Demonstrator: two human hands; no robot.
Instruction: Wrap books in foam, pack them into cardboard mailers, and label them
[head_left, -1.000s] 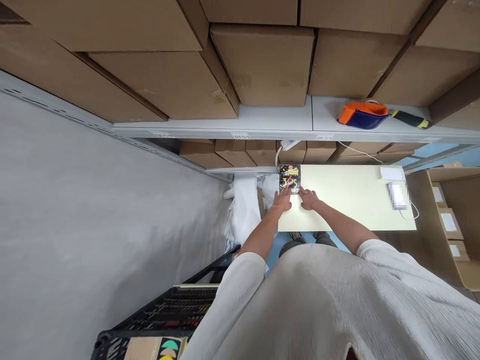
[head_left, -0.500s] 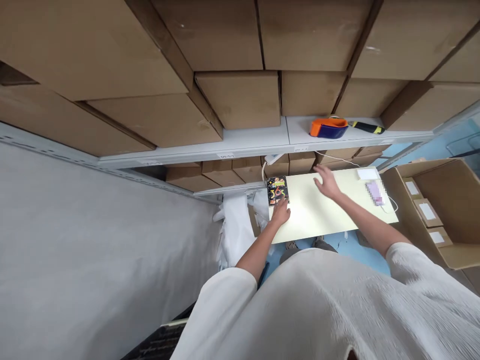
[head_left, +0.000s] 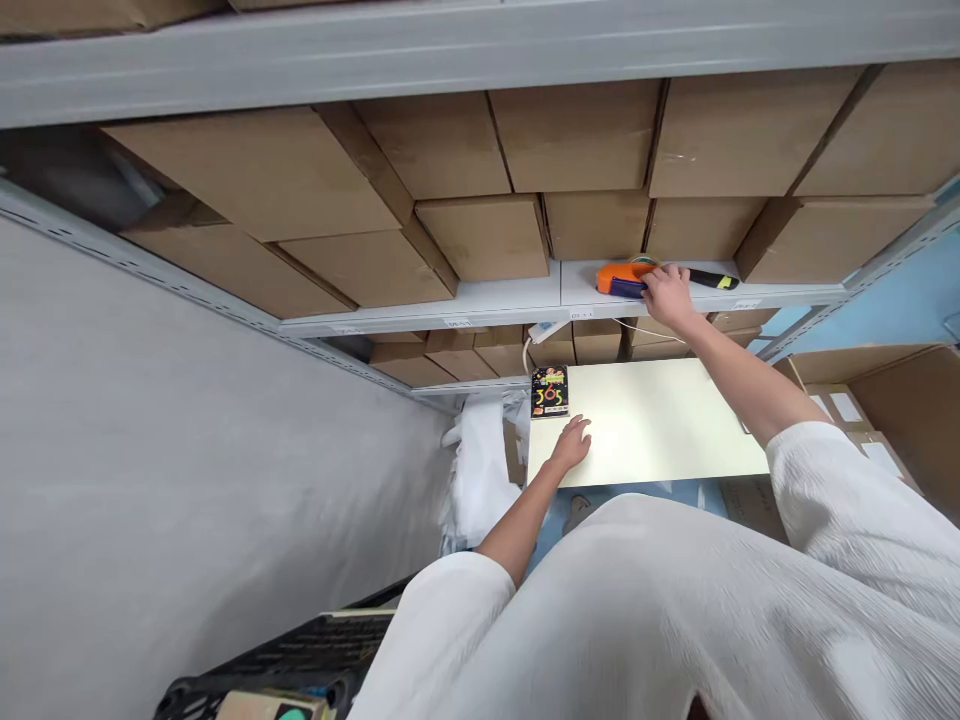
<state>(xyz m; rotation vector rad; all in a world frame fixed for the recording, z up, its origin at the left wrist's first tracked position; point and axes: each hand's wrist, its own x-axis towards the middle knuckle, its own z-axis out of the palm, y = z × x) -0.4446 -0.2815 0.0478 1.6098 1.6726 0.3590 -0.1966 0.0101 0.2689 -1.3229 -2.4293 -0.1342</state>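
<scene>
My right hand point(head_left: 670, 297) is up at the shelf, its fingers closed around the right end of an orange and dark blue tape dispenser point(head_left: 616, 278). Right beside that hand lies a black and yellow utility knife point(head_left: 714, 280). Lower down, my left hand point(head_left: 572, 444) rests open on the pale tabletop point(head_left: 660, 425), fingers stretched out and holding nothing. Just above its fingertips, at the table's left end, a black book or box with a colourful "365" point(head_left: 550, 391) lies flat.
Cardboard boxes point(head_left: 480, 240) fill the grey metal shelf point(head_left: 510, 295) ahead. An open carton point(head_left: 900, 385) holding smaller boxes stands on the right. White packing material point(head_left: 480, 470) hangs left of the table. A black crate point(head_left: 292, 650) is at lower left, near a grey wall point(head_left: 187, 450).
My right hand has risen from above the table to the tape dispenser on the shelf. My left hand has come off the "365" item onto the tabletop. The view has tilted up.
</scene>
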